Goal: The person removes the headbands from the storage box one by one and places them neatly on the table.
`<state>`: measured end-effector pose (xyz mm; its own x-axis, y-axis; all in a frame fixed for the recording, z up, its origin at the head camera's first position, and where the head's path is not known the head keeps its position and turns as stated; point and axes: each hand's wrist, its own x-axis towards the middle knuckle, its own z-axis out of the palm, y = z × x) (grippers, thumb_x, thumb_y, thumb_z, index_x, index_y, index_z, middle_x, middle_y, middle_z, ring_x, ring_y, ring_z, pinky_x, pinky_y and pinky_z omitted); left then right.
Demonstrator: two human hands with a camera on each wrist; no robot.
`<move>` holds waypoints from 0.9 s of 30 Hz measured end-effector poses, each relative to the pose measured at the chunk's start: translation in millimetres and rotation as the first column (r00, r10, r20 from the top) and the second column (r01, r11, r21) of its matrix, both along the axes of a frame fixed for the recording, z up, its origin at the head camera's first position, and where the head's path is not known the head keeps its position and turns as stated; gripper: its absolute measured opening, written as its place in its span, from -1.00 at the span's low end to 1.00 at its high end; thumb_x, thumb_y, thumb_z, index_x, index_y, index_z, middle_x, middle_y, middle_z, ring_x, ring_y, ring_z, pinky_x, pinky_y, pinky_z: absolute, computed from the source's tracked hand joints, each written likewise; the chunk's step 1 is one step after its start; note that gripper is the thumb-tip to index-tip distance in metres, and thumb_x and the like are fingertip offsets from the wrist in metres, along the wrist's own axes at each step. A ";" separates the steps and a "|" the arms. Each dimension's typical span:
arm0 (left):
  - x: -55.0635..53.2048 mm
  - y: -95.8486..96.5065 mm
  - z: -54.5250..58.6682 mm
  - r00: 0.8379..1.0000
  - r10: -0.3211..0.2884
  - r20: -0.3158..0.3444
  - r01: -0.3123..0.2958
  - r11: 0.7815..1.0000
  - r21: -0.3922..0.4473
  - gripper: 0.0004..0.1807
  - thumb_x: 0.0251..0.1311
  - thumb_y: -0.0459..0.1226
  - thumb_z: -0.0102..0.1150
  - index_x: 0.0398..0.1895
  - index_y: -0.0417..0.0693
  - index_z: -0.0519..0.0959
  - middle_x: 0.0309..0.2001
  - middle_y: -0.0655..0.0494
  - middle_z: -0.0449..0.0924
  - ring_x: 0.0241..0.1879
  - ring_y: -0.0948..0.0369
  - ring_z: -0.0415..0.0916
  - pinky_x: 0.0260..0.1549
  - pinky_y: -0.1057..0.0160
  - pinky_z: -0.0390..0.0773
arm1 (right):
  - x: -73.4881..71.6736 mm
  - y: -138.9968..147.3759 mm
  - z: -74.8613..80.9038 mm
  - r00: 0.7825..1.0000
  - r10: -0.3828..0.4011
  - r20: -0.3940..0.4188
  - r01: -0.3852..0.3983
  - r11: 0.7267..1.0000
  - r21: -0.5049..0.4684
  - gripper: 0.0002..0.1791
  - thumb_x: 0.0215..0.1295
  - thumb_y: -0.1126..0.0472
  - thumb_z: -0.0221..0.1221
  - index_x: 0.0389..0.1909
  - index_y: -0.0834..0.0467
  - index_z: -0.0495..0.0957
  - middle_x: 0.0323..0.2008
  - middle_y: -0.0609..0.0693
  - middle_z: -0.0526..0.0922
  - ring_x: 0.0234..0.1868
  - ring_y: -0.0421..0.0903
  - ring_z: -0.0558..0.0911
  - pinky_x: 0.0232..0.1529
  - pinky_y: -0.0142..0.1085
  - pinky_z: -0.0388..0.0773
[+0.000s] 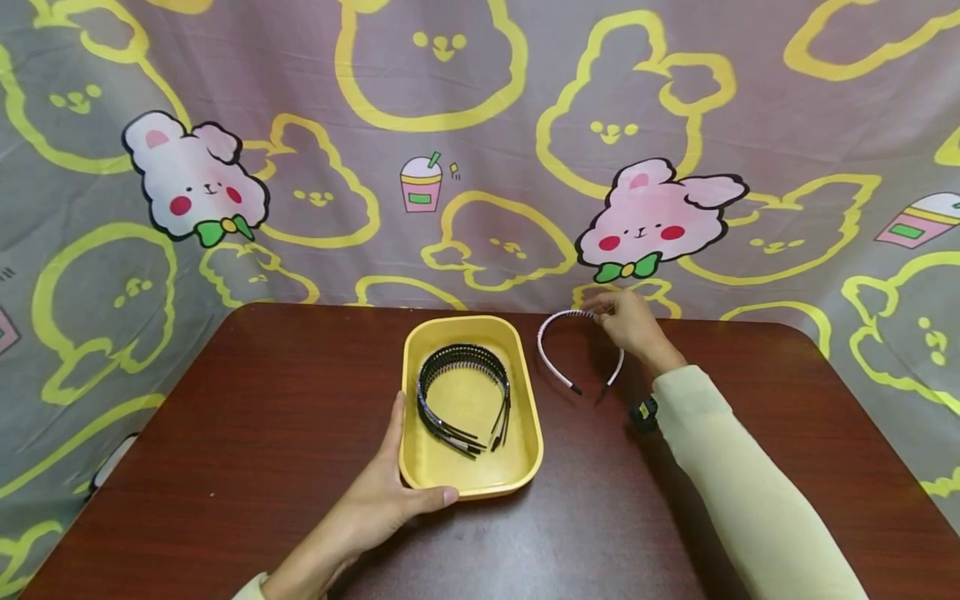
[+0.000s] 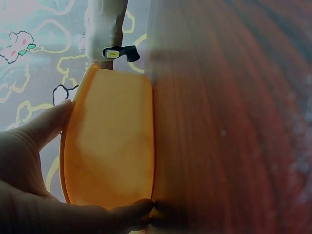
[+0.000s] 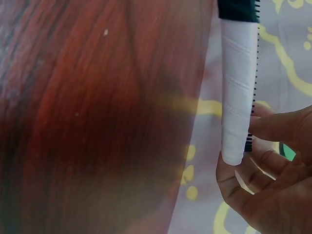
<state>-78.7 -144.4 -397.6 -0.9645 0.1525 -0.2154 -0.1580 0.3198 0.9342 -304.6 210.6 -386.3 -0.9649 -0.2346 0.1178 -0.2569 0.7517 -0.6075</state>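
Right fingers (image 3: 280,126) pinch white headband (image 3: 236,87), apparently off table (image 1: 262,467) | left fingers (image 1: 431,499) grip yellow bin (image 2: 112,141) | dark headbands (image 1: 463,357) inside

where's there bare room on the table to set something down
Most room is on the table's left, bordered by the yellow tray and left hand. A smaller patch lies between the tray and right sleeve; another right of that sleeve. Crowded: by the tray's far right corner, where the right hand holds the white headband, and inside, around the dark headbands.
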 end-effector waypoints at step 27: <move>-2.3 0.5 -2.1 1.000 -0.009 -0.013 0.009 1.000 0.030 0.59 -0.08 -0.26 0.67 0.71 0.33 -0.48 0.74 -0.01 -0.28 0.66 -0.03 -0.17 0.61 -0.20 -0.23 | -6.8 2.6 -12.7 0.998 0.016 0.062 -0.016 1.000 0.002 -0.68 0.45 0.48 0.09 0.06 0.33 0.74 0.15 0.34 0.69 0.15 0.23 0.60 0.09 0.01 0.53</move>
<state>-81.0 -143.9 -399.7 -0.9657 0.1672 -0.1986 -0.1437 0.2930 0.9453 -311.4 213.2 -399.0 -0.9666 -0.2500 0.0567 -0.2303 0.7496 -0.6205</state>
